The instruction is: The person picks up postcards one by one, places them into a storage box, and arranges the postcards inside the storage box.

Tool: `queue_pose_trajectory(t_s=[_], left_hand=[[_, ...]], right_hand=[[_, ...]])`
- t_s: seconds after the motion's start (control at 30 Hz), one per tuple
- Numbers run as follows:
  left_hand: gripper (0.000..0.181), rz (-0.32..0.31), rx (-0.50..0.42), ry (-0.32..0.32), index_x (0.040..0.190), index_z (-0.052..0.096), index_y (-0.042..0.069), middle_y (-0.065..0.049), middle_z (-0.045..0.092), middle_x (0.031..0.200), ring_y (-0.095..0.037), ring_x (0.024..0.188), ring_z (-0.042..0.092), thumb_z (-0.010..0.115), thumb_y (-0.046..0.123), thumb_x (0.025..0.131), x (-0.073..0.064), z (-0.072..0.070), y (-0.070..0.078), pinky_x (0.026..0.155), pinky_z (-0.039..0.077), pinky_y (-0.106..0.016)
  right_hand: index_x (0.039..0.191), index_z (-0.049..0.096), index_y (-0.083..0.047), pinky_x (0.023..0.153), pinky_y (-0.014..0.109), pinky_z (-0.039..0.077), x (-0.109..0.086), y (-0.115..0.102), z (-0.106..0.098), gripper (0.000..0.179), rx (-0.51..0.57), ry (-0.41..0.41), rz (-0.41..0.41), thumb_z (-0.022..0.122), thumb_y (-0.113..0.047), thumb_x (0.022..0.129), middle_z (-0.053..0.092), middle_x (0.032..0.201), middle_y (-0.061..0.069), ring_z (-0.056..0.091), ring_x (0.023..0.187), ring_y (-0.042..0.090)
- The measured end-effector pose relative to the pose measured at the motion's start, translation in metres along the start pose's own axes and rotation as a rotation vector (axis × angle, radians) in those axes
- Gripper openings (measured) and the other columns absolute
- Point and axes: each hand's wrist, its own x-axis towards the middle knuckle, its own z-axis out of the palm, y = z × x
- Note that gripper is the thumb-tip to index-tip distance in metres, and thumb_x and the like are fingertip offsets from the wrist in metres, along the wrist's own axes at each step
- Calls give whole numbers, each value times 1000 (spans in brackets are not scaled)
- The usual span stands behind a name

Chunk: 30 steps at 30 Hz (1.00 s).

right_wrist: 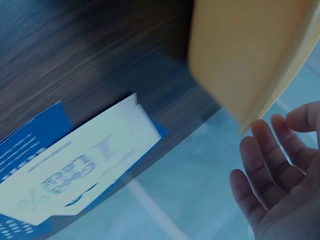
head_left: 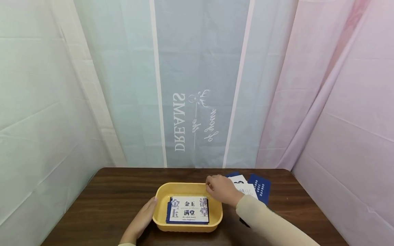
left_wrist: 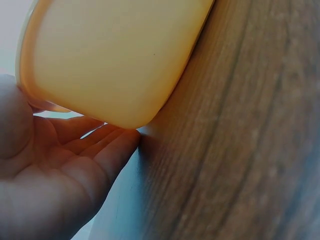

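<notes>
A yellow plastic basin (head_left: pixel 187 228) stands on the table, with a printed white card (head_left: pixel 189 209) lying over dark blue cards (head_left: pixel 168 212) inside it. My left hand (head_left: pixel 144 217) lies against the basin's left end. In the left wrist view, fairly straight fingers (left_wrist: pixel 117 147) of that hand touch the basin's wall (left_wrist: pixel 115 60) from outside. My right hand (head_left: pixel 223 188) is raised at the basin's right rim, fingers loosely bent with nothing between them. Right of it, white cards (head_left: pixel 249 188) and blue cards (head_left: pixel 261 188) overlap in a loose pile, partly hidden by the hand.
The dark wooden table (head_left: pixel 107 201) reaches back to a hanging pale curtain (head_left: pixel 197 68) with white lettering. More pale fabric (head_left: pixel 347 119) closes off the right side, and similar cloth (head_left: pixel 46 102) hangs on the left.
</notes>
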Motion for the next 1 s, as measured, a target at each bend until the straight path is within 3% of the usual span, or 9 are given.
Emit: queue_pose_trajectory(t_s=[0.13,0.33,0.57,0.8,1.0], left_hand=[[75,-1,-4,-2,148,26,-19,-38,25,154,-52,143,21,34,46,109,0,0,0,113,19,-66],[76,-12,12,9,148,27,-19,-37,25,154,-52,143,21,33,46,109,1,1,1,113,19,-65],[74,18,1,18,147,26,-20,-38,25,153,-52,143,20,33,43,110,-1,1,0,114,19,-64],[72,26,2,30,146,26,-21,-39,26,153,-52,143,20,32,42,110,-3,2,2,114,18,-64],[71,21,22,53,146,27,-21,-39,26,152,-53,142,21,31,40,111,-5,4,5,114,18,-63]], right_hand=[[87,67,-16,56,26,45,-3,15,-2,7,-10,37,50,68,-18,94,55,72,-9,48,64,9],[92,69,-14,63,33,54,-10,43,2,4,-40,10,132,69,-18,93,62,82,-3,58,74,14],[92,69,-11,68,38,54,-23,76,7,4,-55,-20,144,67,-14,91,62,84,0,58,78,18],[110,69,-8,89,47,54,-36,98,6,21,44,-168,211,71,-18,91,64,105,6,62,100,26],[121,68,-7,98,65,44,-47,110,1,43,70,-262,266,79,-32,87,63,120,13,57,117,38]])
